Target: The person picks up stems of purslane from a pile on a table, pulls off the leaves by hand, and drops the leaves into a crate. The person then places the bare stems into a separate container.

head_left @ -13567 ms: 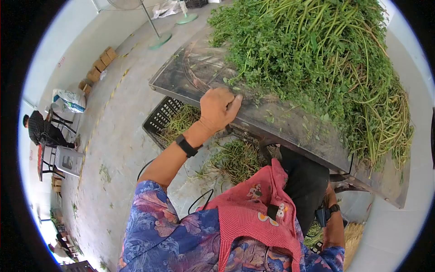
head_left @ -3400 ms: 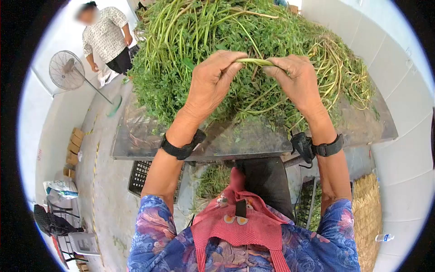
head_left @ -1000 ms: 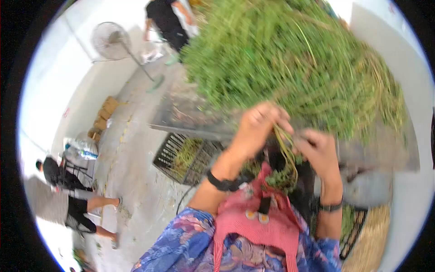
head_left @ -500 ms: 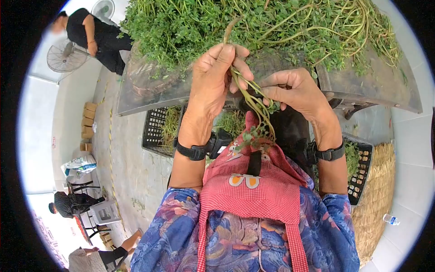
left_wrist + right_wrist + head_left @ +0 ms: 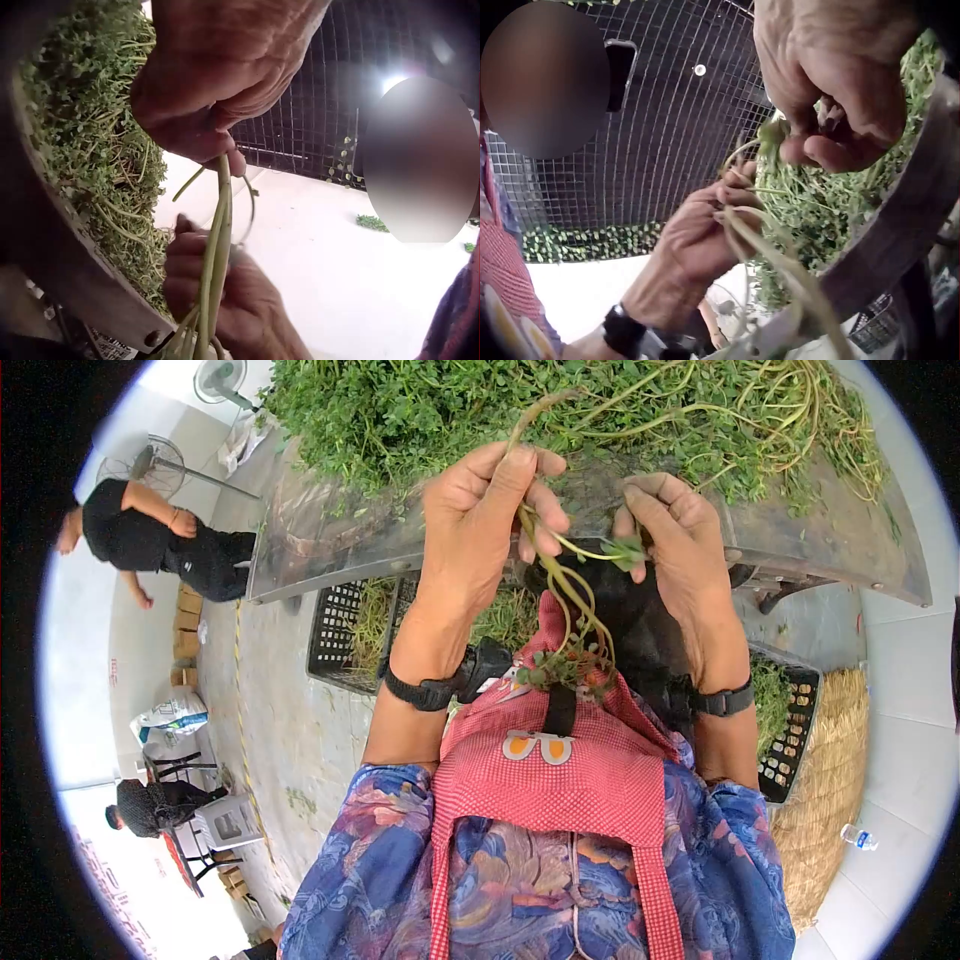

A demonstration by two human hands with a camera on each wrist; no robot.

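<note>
My left hand [image 5: 470, 520] pinches a long green plant stem [image 5: 578, 592], its thick end sticking up past the fingers. The stem splits into several thin branches, and their leafy ends droop over the red checked apron [image 5: 550, 780]. One side shoot [image 5: 580, 550] reaches across to my right hand [image 5: 680, 530], whose fingers pinch its leafy tip. In the right wrist view, small green leaves [image 5: 772, 135] show right at the right fingertips. Behind both hands, a big heap of leafy stems [image 5: 420, 430] covers much of the dark table [image 5: 330, 550].
Black plastic crates with greens stand below the table, one at left [image 5: 335, 630] and one at right [image 5: 790, 740]. A straw mat [image 5: 830, 760] lies at right, with a plastic bottle [image 5: 858, 838] beyond it. A person in black [image 5: 130, 530] is at far left.
Over the last second my hands have risen from the lap with the stem. Since half a second ago, the right hand has moved right, away from the left, onto a side shoot's tip.
</note>
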